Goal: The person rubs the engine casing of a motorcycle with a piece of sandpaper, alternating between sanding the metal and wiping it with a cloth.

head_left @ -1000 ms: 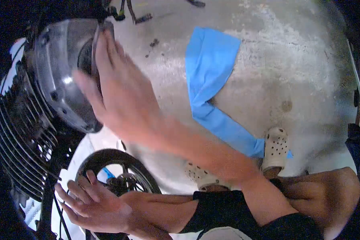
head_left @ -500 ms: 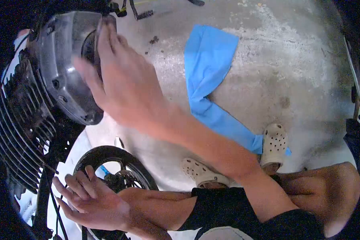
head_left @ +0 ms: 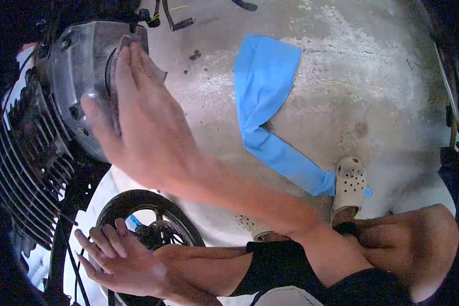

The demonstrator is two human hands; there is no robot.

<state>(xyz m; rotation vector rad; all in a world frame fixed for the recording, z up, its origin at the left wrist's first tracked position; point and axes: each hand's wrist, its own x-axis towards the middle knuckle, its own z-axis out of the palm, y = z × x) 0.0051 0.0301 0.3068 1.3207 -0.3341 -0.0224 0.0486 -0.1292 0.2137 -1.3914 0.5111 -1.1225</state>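
Head view: our right hand (head_left: 150,122) grasps a grey sheet (head_left: 159,72) against the engine cover (head_left: 84,56); uneven pressure could dislodge it. Below the cover, our left hand (head_left: 130,265) spreads released fingers.

The dark grey motorcycle engine cover (head_left: 84,58), rounded and scuffed with a dull sheen, sits upright beside the cooling fins. Against its outer face lies a thin dark grey sheet (head_left: 159,72) (partly hidden, its material unclear), one corner jutting past the edge.
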